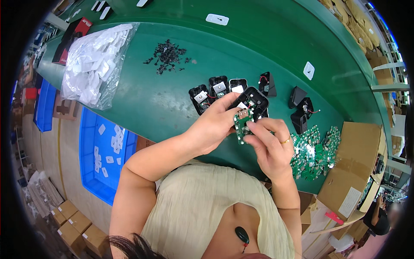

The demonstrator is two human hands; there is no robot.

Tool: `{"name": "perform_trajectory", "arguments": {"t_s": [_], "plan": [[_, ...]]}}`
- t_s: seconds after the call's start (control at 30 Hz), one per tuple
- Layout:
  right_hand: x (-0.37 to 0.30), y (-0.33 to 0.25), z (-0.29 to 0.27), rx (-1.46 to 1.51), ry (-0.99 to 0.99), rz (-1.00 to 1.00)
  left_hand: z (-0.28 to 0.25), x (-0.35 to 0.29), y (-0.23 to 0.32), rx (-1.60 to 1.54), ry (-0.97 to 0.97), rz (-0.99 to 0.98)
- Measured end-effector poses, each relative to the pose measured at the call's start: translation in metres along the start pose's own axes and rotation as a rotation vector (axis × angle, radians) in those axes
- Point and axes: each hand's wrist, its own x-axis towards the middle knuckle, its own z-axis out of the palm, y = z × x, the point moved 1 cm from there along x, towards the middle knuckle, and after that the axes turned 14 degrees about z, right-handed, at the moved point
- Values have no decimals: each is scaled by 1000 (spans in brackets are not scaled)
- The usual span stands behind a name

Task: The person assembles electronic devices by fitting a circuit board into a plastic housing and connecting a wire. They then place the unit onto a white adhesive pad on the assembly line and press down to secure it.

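Observation:
My left hand (213,124) is closed round a black plastic housing (258,101), its open side showing a dark cavity. A green circuit board (239,126) is tilted up at the housing's near side. My right hand (272,144) pinches the board by its right edge between thumb and fingers; a ring is on one finger. Left fingertips also lie close to the board, and whether they touch it I cannot tell. Just beyond my hands stand similar black housings (199,98) with metal blocks and red wires inside. More black housings (298,121) lie to the right.
Many green circuit boards (311,155) lie piled at right beside a cardboard box (350,157). Small black screws (166,55) form a heap. A clear bag of white parts (92,64) lies far left; a blue bin (91,177) with white plates stands below. Another person (379,218) is at right.

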Motion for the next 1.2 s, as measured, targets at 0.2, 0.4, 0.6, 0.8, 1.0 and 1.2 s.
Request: {"name": "perform_trajectory", "arguments": {"t_s": [0.2, 0.4, 0.6, 0.8, 1.0, 1.2], "plan": [[0, 4, -2, -207, 149, -203, 0, -4, -15, 147, -43, 183], [10, 8, -7, -228, 228, -83, 9, -14, -8, 349, -166, 359], [11, 6, -4, -256, 228, -110, 11, -17, -10, 489, -237, 456], [14, 11, -3, -304, 159, -119, 7, -14, -18, 441, -189, 494], [15, 13, 11, 387, -45, 353, -1, 2, -3, 225, -80, 471], [16, 10, 14, 894, -153, 668, 0, 11, -8, 486, -122, 621]]}}
